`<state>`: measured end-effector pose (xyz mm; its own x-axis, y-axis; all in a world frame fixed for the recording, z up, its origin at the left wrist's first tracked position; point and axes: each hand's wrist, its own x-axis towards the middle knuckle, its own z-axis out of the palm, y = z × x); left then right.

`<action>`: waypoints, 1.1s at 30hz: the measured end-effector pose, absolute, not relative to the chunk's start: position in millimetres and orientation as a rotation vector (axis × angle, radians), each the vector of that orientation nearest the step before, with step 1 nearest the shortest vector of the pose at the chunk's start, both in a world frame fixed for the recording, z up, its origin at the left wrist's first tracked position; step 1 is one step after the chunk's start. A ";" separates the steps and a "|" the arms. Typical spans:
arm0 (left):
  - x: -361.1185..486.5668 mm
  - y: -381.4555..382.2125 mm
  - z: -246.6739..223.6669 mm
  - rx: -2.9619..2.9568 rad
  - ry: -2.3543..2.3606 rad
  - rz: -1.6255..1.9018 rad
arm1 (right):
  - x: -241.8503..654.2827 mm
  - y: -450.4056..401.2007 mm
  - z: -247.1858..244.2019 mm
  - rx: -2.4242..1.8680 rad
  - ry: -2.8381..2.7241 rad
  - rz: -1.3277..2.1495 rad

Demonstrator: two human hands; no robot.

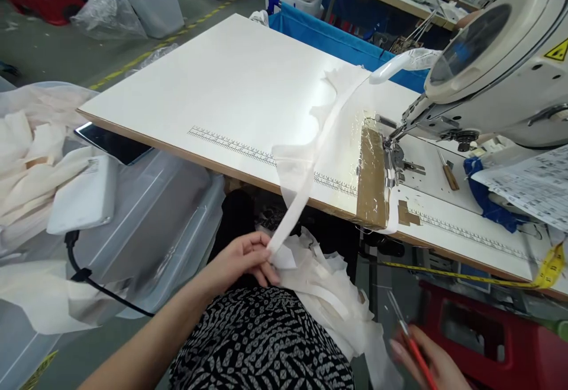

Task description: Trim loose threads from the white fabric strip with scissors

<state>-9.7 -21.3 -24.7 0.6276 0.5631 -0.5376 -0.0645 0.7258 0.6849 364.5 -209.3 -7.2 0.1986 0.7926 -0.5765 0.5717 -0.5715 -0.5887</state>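
Note:
Pinched between thumb and fingers of my left hand (252, 258) is the near end of a long pale fabric strip (296, 203). It runs up over the table edge and across the white tabletop, with thin cut fabric pieces along its left side. More pale fabric (328, 292) lies heaped on my lap, just right of that hand. My right hand (428, 357), low at the right and partly out of view, is closed around a slim red-handled tool (415, 348) with a pointed metal end. Motion blur hides the tool's exact kind. Its tip is apart from the fabric.
A sewing machine (501, 70) stands on the right of the white table (213, 82). Beside its needle area is brown tape (371, 177). A yellow tape measure (550, 266) hangs at the front edge. Left are a plastic bin (177, 212), a white power bank (84, 195) and a phone (113, 141).

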 end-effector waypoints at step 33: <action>1.4 -32.9 -13.0 0.777 0.992 0.341 | 235.2 -65.3 -11.0 -1.791 -2.443 1.159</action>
